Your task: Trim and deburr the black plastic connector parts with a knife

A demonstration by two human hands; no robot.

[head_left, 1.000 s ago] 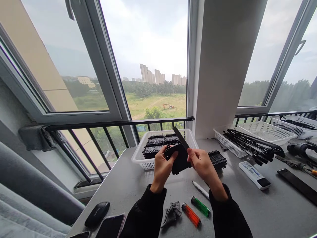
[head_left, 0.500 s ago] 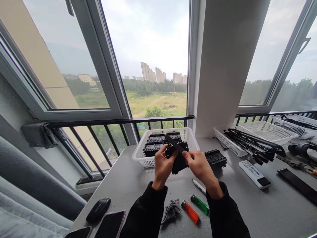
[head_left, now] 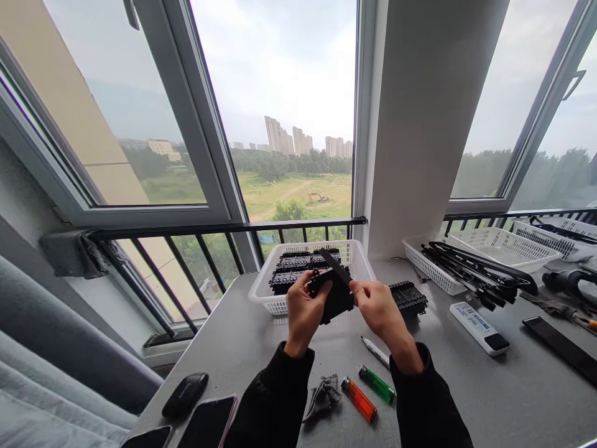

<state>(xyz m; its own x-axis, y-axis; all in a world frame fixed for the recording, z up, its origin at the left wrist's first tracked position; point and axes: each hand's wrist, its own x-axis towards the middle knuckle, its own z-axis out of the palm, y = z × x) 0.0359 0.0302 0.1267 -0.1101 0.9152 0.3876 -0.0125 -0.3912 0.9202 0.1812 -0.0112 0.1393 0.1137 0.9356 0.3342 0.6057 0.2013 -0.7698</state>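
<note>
My left hand (head_left: 303,311) is closed around a flat black plastic part (head_left: 336,302), which is held tilted above the table in front of the basket. My right hand (head_left: 381,314) pinches the near end of a dark flat strip that looks like a file (head_left: 334,265). The strip lies slantwise across the upper edge of the part, its far end pointing up and left. Whether it touches the part's edge is hard to make out. Behind my hands a white basket (head_left: 280,305) holds several ribbed black parts (head_left: 290,272). Another stack of black parts (head_left: 407,300) sits right of my right hand.
On the grey table (head_left: 224,348) lie a marker (head_left: 374,350), a green lighter (head_left: 377,384), an orange lighter (head_left: 359,399) and a crumpled grey cloth (head_left: 323,397). Phones (head_left: 208,423) lie front left. Right are a white device (head_left: 479,328) and baskets (head_left: 433,267) with long black strips.
The strip in my right hand has slid slightly right and up across the part. My left hand and the part have shifted a little left. The rest is unchanged.
</note>
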